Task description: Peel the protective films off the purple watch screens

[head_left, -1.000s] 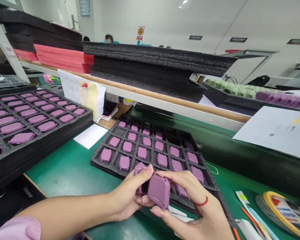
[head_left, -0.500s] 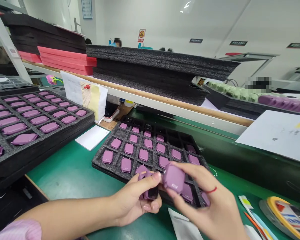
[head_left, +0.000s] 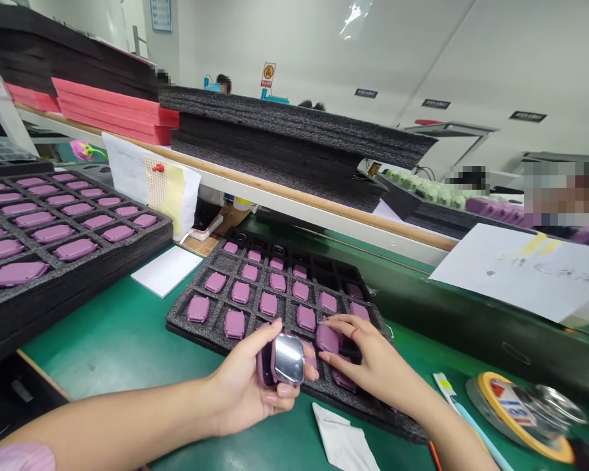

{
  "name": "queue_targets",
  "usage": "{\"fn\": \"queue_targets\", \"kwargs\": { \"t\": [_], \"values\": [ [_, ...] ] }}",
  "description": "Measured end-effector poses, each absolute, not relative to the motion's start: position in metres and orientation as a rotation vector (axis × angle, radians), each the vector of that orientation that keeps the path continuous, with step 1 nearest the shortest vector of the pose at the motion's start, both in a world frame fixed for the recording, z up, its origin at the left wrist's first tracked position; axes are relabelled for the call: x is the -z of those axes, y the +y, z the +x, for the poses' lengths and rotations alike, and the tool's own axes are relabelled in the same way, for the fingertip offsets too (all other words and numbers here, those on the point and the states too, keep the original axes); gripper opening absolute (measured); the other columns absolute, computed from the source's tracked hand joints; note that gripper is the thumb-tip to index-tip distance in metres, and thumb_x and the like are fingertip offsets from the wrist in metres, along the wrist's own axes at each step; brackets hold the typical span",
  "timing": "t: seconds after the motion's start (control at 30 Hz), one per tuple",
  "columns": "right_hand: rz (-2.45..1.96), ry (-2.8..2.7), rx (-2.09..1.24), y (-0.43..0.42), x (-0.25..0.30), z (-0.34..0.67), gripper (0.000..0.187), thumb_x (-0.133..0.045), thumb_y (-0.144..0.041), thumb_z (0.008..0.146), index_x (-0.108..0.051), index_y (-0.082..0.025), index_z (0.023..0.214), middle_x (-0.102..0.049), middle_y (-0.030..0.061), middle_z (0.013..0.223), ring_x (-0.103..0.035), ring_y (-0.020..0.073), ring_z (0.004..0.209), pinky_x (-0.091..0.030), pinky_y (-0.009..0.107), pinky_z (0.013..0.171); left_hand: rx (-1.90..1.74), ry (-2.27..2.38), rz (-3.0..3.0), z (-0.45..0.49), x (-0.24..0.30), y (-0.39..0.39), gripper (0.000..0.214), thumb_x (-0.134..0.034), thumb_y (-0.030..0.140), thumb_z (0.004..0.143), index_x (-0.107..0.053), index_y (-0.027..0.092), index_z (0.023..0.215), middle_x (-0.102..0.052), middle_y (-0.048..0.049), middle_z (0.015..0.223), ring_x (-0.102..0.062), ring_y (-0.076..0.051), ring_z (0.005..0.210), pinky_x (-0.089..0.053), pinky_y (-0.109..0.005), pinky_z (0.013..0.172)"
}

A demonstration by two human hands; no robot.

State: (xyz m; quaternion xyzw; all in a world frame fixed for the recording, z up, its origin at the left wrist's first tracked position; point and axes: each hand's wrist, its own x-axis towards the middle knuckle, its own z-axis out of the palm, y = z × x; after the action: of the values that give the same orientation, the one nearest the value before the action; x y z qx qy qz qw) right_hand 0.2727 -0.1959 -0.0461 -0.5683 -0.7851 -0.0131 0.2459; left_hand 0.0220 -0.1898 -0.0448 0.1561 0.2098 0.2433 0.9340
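My left hand (head_left: 255, 386) is closed around a purple watch-like case (head_left: 281, 360) with a shiny glass face, held over the near edge of a black foam tray (head_left: 211, 327). That tray holds several purple cases in its cells. Over the tray's near right part, my right hand (head_left: 368, 356) rests its fingers on another purple case (head_left: 328, 337) lying in a cell. The fingers are stretched and pinch the case lightly. A red thread ring shows on one finger.
A bigger black foam tray (head_left: 53, 275) full of purple cases sits at left. A white card (head_left: 165, 269) and a white cloth (head_left: 343, 445) lie on the green mat. Tape roll (head_left: 520, 412) and pens at right. A shelf with foam stacks (head_left: 294, 140) runs behind.
My right hand moved forward and set its purple case down into a tray cell. My left hand turned its case so the shiny face shows.
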Motion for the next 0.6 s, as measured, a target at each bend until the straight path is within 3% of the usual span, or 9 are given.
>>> {"fn": "queue_targets", "kwargs": {
  "t": [0.17, 0.23, 0.3, 0.37, 0.47, 0.6],
  "values": [
    [-1.446, -2.098, 0.08, -0.215, 0.023, 0.25, 0.036, -0.063, -0.039, 0.093, -0.066, -0.023, 0.125, -0.073, 0.0114, 0.121, -0.071, 0.0263, 0.111, -0.059, 0.045, 0.096, -0.497, 0.398, 0.276, 0.023, 0.046, -0.19, 0.05, -0.08, 0.054, 0.076, -0.071, 0.007, 0.091, -0.066, -0.0062, 0.076, -0.046, -0.004, 0.044, -0.018, -0.015, 0.042],
    [-1.271, -2.063, 0.038, -0.227, 0.014, 0.228, 0.031, -0.068, -0.039, 0.092, -0.065, -0.025, 0.119, -0.075, 0.0085, 0.114, -0.073, 0.0232, 0.106, -0.061, 0.038, 0.092, -0.508, 0.41, 0.314, 0.024, 0.046, -0.191, 0.052, -0.079, 0.057, 0.076, -0.071, 0.007, 0.089, -0.065, -0.0057, 0.071, -0.045, -0.003, 0.044, -0.018, -0.015, 0.042],
    [-1.137, -2.076, -0.028, -0.236, 0.01, 0.208, 0.037, -0.08, -0.04, 0.081, -0.064, -0.025, 0.111, -0.072, 0.01, 0.119, -0.071, 0.0244, 0.111, -0.061, 0.034, 0.09, -0.49, 0.395, 0.363, 0.024, 0.047, -0.193, 0.054, -0.073, 0.062, 0.079, -0.07, 0.007, 0.081, -0.058, -0.0019, 0.059, -0.039, -0.003, 0.041, -0.02, -0.015, 0.042],
    [-1.088, -2.099, -0.069, -0.24, 0.011, 0.194, 0.027, -0.08, -0.033, 0.081, -0.063, -0.024, 0.1, -0.071, 0.0102, 0.121, -0.07, 0.0242, 0.113, -0.061, 0.032, 0.089, -0.487, 0.379, 0.386, 0.025, 0.049, -0.193, 0.056, -0.072, 0.064, 0.08, -0.068, 0.008, 0.076, -0.049, 0.0024, 0.052, -0.033, -0.002, 0.04, -0.021, -0.015, 0.042],
    [-1.078, -2.081, -0.115, -0.239, 0.015, 0.186, 0.01, -0.073, -0.026, 0.087, -0.063, -0.024, 0.086, -0.074, 0.0075, 0.114, -0.072, 0.0223, 0.109, -0.061, 0.031, 0.089, -0.521, 0.364, 0.364, 0.026, 0.051, -0.193, 0.051, -0.079, 0.059, 0.075, -0.069, 0.011, 0.084, -0.052, 0.0032, 0.059, -0.035, -0.001, 0.042, -0.02, -0.013, 0.041],
    [-1.071, -1.942, -0.113, -0.237, 0.013, 0.189, 0.008, -0.07, -0.02, 0.089, -0.069, -0.024, 0.082, -0.077, 0.0055, 0.102, -0.074, 0.0214, 0.099, -0.061, 0.033, 0.088, -0.519, 0.354, 0.36, 0.026, 0.052, -0.191, 0.05, -0.084, 0.057, 0.071, -0.068, 0.01, 0.082, -0.056, 0.0007, 0.063, -0.041, -0.002, 0.046, -0.019, -0.012, 0.042]
  ]
}}
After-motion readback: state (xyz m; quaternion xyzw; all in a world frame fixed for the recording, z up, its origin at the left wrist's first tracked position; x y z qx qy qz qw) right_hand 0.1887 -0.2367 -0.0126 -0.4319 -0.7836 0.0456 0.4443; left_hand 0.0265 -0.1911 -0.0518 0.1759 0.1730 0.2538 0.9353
